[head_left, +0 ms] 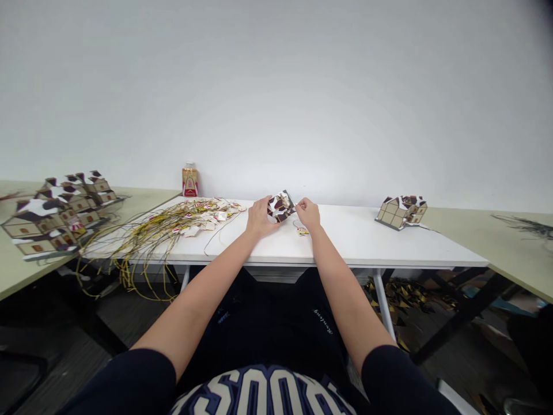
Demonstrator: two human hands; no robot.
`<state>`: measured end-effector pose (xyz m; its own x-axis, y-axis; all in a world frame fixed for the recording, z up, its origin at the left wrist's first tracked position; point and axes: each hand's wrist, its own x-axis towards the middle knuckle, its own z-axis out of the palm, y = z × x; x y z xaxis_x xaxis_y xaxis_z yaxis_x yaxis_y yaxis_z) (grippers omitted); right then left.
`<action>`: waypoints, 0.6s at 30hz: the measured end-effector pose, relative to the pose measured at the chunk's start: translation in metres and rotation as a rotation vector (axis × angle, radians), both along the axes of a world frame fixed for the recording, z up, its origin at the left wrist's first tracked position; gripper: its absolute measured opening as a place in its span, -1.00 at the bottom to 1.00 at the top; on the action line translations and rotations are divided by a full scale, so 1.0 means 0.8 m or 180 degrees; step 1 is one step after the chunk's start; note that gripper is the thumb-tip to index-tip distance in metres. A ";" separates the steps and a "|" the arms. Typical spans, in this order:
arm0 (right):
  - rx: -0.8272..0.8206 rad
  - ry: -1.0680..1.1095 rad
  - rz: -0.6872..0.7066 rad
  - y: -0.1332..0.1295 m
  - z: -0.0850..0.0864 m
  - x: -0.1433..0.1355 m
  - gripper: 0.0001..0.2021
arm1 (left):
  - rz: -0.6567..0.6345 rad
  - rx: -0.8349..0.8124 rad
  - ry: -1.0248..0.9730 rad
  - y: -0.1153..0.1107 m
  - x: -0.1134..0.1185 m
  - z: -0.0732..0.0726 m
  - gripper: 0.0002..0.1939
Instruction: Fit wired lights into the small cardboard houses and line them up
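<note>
My left hand (258, 219) is closed around the side of a small model house (280, 206) with a brown-and-white roof. The house is tilted, its dark base turned toward my right hand. At that base edge, my right hand (309, 213) has thumb and fingertips pinched together; what is between them is too small to make out. A thin wire loops on the white table (345, 242) just below the right fingers, beside a small white, red and yellow tag (302, 231).
Yellow and dark wires (149, 233) with white tags spread over the table's left part, some hanging off the front edge. One finished-looking model house (400, 212) stands right. Several model houses (64, 213) fill the left side table. A red-and-gold bottle (190, 180) stands by the wall.
</note>
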<state>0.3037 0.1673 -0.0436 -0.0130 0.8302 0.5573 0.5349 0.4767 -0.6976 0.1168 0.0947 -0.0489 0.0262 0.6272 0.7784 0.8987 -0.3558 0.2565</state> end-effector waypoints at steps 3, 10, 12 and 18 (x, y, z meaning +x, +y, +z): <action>0.0041 -0.0118 -0.0094 -0.002 0.001 -0.001 -0.90 | 0.0028 0.0017 -0.0009 0.001 0.000 -0.001 -0.07; -0.0033 -0.0190 -0.0056 -0.001 0.000 -0.003 -0.86 | -0.0022 0.0015 0.0067 0.001 0.000 -0.001 -0.08; -0.0107 -0.0163 -0.0067 0.000 -0.001 -0.004 -0.85 | -0.0062 -0.0002 0.0147 -0.002 0.001 0.001 -0.10; -0.0331 -0.0095 -0.0025 0.008 -0.005 -0.004 -0.87 | -0.0305 -0.0009 0.0539 -0.009 0.006 0.005 -0.15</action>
<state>0.3002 0.1741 -0.0474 -0.0216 0.8837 0.4676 0.5595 0.3983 -0.7269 0.1217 0.0872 -0.0446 0.2163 0.6177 0.7561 0.8911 -0.4414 0.1056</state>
